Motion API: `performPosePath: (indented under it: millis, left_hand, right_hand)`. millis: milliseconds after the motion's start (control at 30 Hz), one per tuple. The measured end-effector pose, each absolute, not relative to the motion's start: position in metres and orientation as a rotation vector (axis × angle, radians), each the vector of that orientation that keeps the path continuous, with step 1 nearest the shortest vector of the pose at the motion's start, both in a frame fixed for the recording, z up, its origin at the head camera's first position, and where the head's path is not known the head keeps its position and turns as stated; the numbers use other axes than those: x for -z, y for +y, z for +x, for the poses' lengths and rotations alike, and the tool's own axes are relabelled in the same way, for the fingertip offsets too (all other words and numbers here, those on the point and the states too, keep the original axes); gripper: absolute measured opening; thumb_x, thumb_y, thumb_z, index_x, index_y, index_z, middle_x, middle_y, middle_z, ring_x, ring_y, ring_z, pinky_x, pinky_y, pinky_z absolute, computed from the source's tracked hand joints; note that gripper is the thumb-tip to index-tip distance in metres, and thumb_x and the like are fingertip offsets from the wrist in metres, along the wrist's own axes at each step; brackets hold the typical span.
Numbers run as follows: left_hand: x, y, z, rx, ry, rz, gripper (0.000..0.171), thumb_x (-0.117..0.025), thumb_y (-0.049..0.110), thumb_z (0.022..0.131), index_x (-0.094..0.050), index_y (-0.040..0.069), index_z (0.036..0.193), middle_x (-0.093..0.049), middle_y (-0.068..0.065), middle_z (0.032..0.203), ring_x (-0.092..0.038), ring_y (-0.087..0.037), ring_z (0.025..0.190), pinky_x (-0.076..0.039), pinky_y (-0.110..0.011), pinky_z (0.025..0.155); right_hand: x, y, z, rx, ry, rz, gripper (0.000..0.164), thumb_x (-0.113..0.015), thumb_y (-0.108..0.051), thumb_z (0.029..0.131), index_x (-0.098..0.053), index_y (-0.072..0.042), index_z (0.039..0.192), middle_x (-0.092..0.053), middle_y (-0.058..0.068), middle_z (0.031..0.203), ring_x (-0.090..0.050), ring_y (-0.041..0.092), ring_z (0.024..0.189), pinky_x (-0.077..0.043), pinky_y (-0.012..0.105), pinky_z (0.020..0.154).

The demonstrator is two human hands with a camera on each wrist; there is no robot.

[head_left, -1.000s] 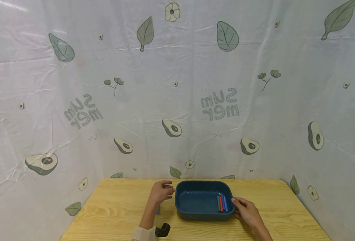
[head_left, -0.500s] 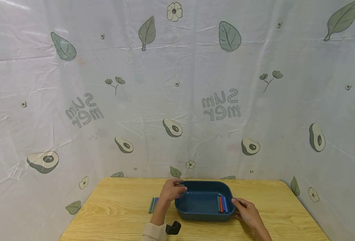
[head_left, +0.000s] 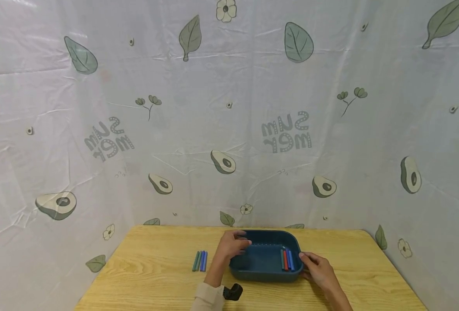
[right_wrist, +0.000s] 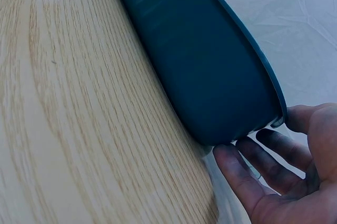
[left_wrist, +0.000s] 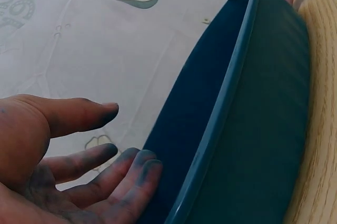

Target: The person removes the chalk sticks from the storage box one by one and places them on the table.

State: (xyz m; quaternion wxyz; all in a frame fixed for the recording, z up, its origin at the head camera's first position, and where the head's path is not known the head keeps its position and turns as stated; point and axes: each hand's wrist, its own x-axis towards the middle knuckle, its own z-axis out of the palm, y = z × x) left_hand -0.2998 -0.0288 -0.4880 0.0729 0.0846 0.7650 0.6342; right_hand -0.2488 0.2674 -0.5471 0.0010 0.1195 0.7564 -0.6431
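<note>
A dark blue-green rectangular bin [head_left: 266, 277] stands on the table. My right hand [head_left: 320, 272] grips its right end; in the right wrist view the thumb lies at the rim and the fingers [right_wrist: 239, 174] press the outer wall. Over the bin's left end hangs my left hand [head_left: 231, 245], fingers loosely bent with nothing between them. Dark blue-grey stains mark those fingertips [left_wrist: 150, 170] in the left wrist view. Inside the bin, several thin chalk-like sticks [head_left: 286, 260], green, red and blue, lie side by side at the right end.
Left of the bin, several more green and blue sticks [head_left: 200, 261] lie in a row on the wooden table [head_left: 148, 276]. A patterned plastic curtain [head_left: 183, 129] encloses the table's back and sides.
My left hand has moved right, from beside the bin to above its left end, uncovering the row of sticks on the table. The right hand keeps its grip on the bin.
</note>
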Motion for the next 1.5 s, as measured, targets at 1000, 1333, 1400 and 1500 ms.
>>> performPosePath:
  millis: [1000,1333,1400,1500]
  left_hand:
    - [0.506,0.012,-0.301,-1.879,2.266,0.178,0.049,-0.08,0.009,0.094,-0.065,-0.006,0.138,-0.076,-0.014,0.106,-0.079,-0.034,0.096,-0.067,-0.042,0.08]
    - [0.505,0.038,-0.301,-1.842,2.29,0.193,0.046,-0.081,0.007,0.093,-0.067,-0.006,0.135,-0.077,-0.014,0.11,-0.078,-0.033,0.096,-0.067,-0.045,0.081]
    - [0.506,0.045,-0.301,-1.815,2.311,0.189,0.046,-0.083,0.007,0.091,-0.068,-0.006,0.133,-0.077,-0.013,0.108,-0.078,-0.029,0.091,-0.067,-0.045,0.079]
    - [0.51,0.054,-0.301,-1.782,2.337,0.18,0.045,-0.084,0.006,0.09,-0.07,-0.006,0.13,-0.078,-0.014,0.105,-0.078,-0.027,0.086,-0.067,-0.043,0.075]
  right_hand:
    - [0.544,0.268,-0.248,1.978,2.41,0.336,0.057,-0.062,-0.031,0.111,-0.057,0.011,0.148,-0.068,0.03,0.139,-0.077,0.026,0.112,-0.067,0.037,0.083]
    - [0.544,0.271,-0.25,1.989,2.417,0.316,0.057,-0.063,-0.03,0.11,-0.056,0.012,0.147,-0.068,0.031,0.139,-0.077,0.025,0.111,-0.067,0.037,0.083]
    - [0.545,0.27,-0.25,1.988,2.413,0.326,0.057,-0.064,-0.031,0.11,-0.057,0.012,0.147,-0.069,0.03,0.138,-0.077,0.025,0.111,-0.067,0.037,0.083]
    - [0.546,0.269,-0.249,1.989,2.417,0.325,0.057,-0.064,-0.032,0.11,-0.057,0.011,0.147,-0.069,0.03,0.138,-0.077,0.026,0.112,-0.067,0.037,0.083]
